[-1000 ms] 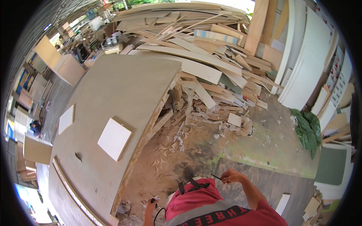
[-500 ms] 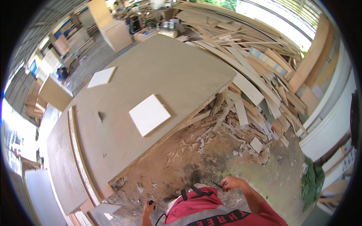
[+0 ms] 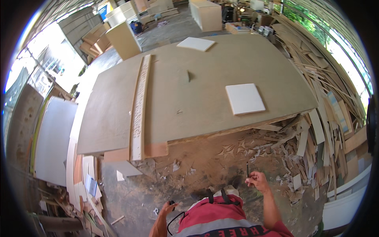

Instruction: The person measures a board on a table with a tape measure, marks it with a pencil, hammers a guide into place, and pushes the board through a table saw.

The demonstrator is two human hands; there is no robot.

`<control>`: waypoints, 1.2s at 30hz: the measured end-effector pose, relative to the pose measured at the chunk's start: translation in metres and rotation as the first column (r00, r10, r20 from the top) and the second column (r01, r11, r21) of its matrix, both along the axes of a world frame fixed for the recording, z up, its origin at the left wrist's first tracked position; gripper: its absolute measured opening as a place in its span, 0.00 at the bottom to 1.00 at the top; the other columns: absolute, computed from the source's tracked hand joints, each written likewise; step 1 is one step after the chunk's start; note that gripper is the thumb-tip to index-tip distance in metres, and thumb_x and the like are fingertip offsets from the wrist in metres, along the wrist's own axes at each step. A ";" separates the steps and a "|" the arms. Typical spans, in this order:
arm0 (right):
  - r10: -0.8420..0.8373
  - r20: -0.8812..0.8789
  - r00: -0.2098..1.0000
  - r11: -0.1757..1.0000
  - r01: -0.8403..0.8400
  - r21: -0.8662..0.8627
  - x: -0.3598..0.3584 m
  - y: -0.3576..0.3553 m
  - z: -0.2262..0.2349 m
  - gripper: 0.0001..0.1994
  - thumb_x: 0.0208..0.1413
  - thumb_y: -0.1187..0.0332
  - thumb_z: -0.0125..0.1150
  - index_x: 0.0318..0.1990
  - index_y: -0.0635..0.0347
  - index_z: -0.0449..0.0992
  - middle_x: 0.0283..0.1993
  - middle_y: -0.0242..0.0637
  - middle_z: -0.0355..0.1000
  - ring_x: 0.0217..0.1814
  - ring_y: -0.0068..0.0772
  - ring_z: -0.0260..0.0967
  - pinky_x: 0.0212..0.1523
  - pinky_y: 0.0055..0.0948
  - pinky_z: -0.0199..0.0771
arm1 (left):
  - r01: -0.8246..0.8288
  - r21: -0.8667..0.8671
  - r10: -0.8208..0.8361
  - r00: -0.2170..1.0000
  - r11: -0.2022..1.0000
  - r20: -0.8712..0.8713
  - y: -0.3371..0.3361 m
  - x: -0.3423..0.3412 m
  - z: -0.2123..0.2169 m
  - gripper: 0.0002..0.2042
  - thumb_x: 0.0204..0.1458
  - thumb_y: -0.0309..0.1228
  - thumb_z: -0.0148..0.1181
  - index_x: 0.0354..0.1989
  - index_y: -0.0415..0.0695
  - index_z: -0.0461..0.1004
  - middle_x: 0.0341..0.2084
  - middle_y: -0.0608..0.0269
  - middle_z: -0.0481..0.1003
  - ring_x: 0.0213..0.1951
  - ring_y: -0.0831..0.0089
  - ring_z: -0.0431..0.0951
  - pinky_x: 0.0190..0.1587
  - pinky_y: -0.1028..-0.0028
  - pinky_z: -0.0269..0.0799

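My right hand is closed on a thin dark stick, possibly a pencil, which points up and away from me. Low and to the left, my left hand has its fingers around a small black object whose kind I cannot make out. Both hands hang in front of my body, apart from the large grey-brown worktable. On its top lie a white square panel, a second white panel farther off, and a long narrow strip toward the left.
Wood offcuts are heaped along the right side. Shavings and scraps litter the floor under the table's near edge. A large pale board leans at the left, with boards and scraps below it. Cabinets stand beyond the table.
My view has swung to the left, so the table and panels now sit farther right in the picture. The stick in my right hand now points more upright. Both hands keep their hold.
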State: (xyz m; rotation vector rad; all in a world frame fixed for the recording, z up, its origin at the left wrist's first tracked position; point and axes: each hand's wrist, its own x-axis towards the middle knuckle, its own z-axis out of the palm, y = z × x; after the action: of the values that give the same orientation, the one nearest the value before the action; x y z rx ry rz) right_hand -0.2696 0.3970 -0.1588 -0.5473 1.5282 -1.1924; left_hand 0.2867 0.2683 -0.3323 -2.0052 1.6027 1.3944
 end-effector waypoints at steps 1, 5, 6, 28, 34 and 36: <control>-0.020 0.051 0.998 0.997 0.024 -0.080 0.025 -0.017 0.011 0.09 0.52 0.74 0.66 0.39 0.67 0.75 0.30 0.40 0.79 0.25 0.23 0.74 0.24 0.21 0.70 | -0.050 -0.010 0.049 0.999 0.999 -0.010 0.005 0.028 -0.005 0.31 0.41 0.57 0.70 0.40 0.39 0.76 0.30 0.56 0.78 0.35 0.65 0.77 0.40 0.66 0.71; -0.073 0.080 0.994 0.900 0.101 -0.424 0.080 -0.055 0.122 0.12 0.51 0.75 0.68 0.43 0.67 0.74 0.31 0.42 0.78 0.27 0.24 0.75 0.24 0.21 0.70 | -0.101 0.166 0.108 0.994 0.981 -0.033 0.005 0.071 0.007 0.31 0.41 0.56 0.71 0.40 0.39 0.76 0.30 0.56 0.78 0.35 0.67 0.77 0.39 0.68 0.71; -0.051 0.078 0.996 0.841 0.086 -0.534 0.096 -0.064 0.152 0.12 0.51 0.75 0.68 0.43 0.66 0.74 0.31 0.42 0.78 0.27 0.25 0.75 0.24 0.21 0.70 | -0.118 0.133 0.108 0.991 0.984 0.077 0.013 0.096 0.001 0.30 0.40 0.55 0.71 0.39 0.39 0.77 0.30 0.57 0.77 0.35 0.68 0.77 0.39 0.68 0.70; 0.247 0.080 0.966 0.761 -0.244 0.602 0.165 -0.044 -0.013 0.09 0.53 0.70 0.59 0.36 0.66 0.83 0.28 0.36 0.78 0.26 0.26 0.72 0.25 0.26 0.67 | -0.518 0.066 0.523 0.847 0.853 -0.099 -0.029 0.132 -0.010 0.27 0.43 0.50 0.71 0.39 0.37 0.74 0.30 0.57 0.76 0.31 0.68 0.75 0.34 0.68 0.71; -0.031 0.183 0.983 0.897 -0.053 0.438 0.144 -0.069 -0.104 0.11 0.53 0.69 0.61 0.37 0.70 0.82 0.28 0.37 0.77 0.25 0.27 0.71 0.26 0.28 0.68 | -0.703 -0.211 0.662 0.711 0.680 -0.235 -0.103 0.153 -0.006 0.21 0.46 0.44 0.69 0.39 0.41 0.72 0.25 0.63 0.72 0.24 0.69 0.72 0.23 0.69 0.69; -0.008 0.036 0.999 0.858 -0.012 0.513 0.139 -0.094 -0.058 0.11 0.52 0.70 0.61 0.37 0.70 0.82 0.28 0.38 0.77 0.25 0.28 0.71 0.26 0.29 0.69 | -0.768 -0.215 0.697 0.639 0.604 -0.325 -0.153 0.130 0.023 0.19 0.48 0.43 0.68 0.39 0.43 0.70 0.24 0.64 0.70 0.23 0.72 0.71 0.20 0.71 0.67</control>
State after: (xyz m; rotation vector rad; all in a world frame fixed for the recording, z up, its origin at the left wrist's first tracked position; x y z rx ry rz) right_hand -0.1310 0.3029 -0.2171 -0.1642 1.7270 -0.7338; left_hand 0.4168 0.1153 -0.3095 -3.0652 1.1324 1.7091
